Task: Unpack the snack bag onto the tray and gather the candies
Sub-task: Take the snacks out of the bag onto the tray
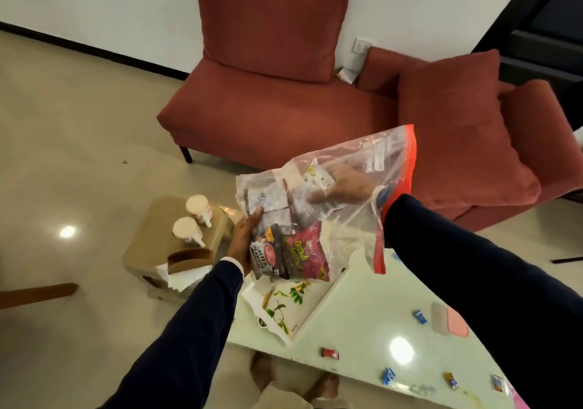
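Snack bag [331, 206] held, seemingly both hands.

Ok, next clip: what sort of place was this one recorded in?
Most likely a home living room or lounge. A red sofa with loose cushions stands against the wall, a low glossy table sits in front of it with a leaf-patterned tray, and the floor is polished tile.
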Demonstrator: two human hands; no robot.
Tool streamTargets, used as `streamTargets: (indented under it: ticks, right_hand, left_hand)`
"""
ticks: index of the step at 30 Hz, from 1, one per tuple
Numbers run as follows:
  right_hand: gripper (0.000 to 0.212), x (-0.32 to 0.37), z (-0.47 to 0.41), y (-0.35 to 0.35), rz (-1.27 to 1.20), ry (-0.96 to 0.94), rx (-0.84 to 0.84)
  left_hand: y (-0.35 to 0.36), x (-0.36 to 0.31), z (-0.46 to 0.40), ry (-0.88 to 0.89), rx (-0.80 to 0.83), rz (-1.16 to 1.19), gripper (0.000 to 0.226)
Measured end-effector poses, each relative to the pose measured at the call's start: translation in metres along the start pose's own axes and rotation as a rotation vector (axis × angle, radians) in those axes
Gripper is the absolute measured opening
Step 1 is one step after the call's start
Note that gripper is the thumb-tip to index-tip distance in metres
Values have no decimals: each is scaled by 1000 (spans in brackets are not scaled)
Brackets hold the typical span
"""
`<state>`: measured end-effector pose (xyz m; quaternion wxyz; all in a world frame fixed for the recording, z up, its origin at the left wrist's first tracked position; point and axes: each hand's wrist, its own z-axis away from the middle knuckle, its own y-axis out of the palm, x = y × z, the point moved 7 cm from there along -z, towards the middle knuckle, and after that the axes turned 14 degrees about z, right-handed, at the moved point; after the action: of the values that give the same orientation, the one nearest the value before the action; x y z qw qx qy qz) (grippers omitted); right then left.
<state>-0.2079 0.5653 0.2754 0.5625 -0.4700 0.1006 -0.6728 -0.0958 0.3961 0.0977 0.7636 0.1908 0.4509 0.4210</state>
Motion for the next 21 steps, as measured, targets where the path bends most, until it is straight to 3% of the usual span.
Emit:
streamTargets:
  ticks: [5,8,10,14,18,21]
  right_hand:
    - [35,-50,-3,-25,-253,-97,-206]
    - [27,-72,1,-40,-414,-193,-388]
    - [29,-105,2,-32,-639,-148,-450]
    - [34,-186,-15,8,-1116,59,-477]
    - [19,-263,-42,79,-966,339,-439]
    - [15,-309,-73,136,-709,433,-311]
  left_hand:
    - [-58,2,5,62,-219,56,37]
    - [-82,6,9,40,-305,155,57]
    - [-94,7,7,33,-347,161,65]
    - [-104,4,1,63,-404,147,57]
    - [-110,-4,-8,143,-516,49,30]
    - [-99,3,-26,196,-421,43,27]
